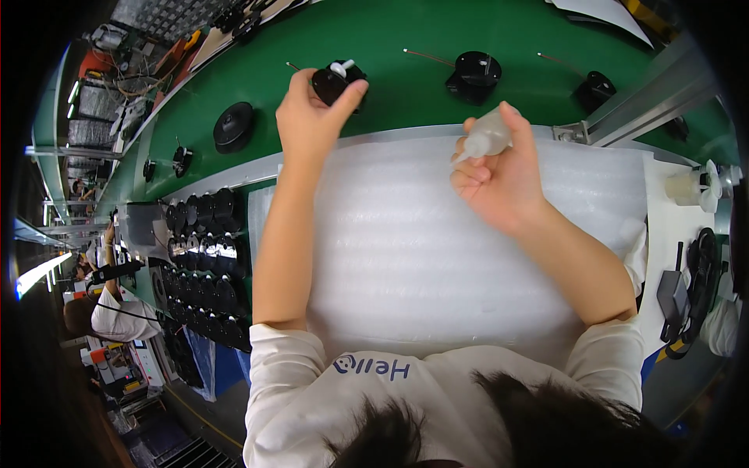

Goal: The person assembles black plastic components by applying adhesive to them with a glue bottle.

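Observation:
My left hand (310, 109) grips a round black plastic housing (331, 84) with white parts on top, over the green conveyor belt (374, 31). A thin wire sticks out behind it. In my right hand (505, 168) is a small translucent squeeze bottle (489, 134), tilted so its narrow nozzle points down and to the left. The bottle is apart from the housing, above the far edge of the white foam sheet (437, 257). My fingers wrap round the bottle's body.
Farther right on the belt lie two more black housings (477, 72) (597, 90) with wires. A black disc-shaped part (234, 127) sits left. Rows of black parts (204, 257) stand beside the foam. A metal post (655, 90) rises at right, near a tape roll (690, 187). Another person (117, 312) works far left.

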A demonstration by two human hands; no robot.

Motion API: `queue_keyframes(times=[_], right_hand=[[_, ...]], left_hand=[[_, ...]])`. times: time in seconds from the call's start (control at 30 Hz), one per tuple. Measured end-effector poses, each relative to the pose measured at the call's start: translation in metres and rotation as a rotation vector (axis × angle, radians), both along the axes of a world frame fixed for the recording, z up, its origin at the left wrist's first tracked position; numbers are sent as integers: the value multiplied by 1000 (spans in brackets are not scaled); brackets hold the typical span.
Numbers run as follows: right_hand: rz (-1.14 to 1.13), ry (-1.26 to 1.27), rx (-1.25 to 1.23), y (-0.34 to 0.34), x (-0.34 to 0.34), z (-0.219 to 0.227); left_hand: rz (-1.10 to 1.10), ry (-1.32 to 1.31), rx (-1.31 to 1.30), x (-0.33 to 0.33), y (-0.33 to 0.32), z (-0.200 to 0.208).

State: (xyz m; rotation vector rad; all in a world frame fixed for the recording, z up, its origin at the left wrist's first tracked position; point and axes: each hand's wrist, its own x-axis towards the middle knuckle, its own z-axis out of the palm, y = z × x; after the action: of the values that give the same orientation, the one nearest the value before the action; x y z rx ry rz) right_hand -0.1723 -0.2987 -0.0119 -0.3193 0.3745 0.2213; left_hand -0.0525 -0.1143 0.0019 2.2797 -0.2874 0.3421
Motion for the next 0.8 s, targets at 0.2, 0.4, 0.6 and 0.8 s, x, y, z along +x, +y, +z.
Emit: queue_keyframes(times=[0.2,0.4,0.6,0.8], right_hand=[[-23,-23,6,-3,3,5],[-110,-77,51,-13,8,14],[-161,-253,-3,-22,6,29],[-168,-514,-144,-30,3,36]], left_hand=[[132,275,863,45,-27,6],[-104,67,677,8,-141,2],[-430,328,577,14,-190,-14],[-440,126,-86,-18,-122,-3]])
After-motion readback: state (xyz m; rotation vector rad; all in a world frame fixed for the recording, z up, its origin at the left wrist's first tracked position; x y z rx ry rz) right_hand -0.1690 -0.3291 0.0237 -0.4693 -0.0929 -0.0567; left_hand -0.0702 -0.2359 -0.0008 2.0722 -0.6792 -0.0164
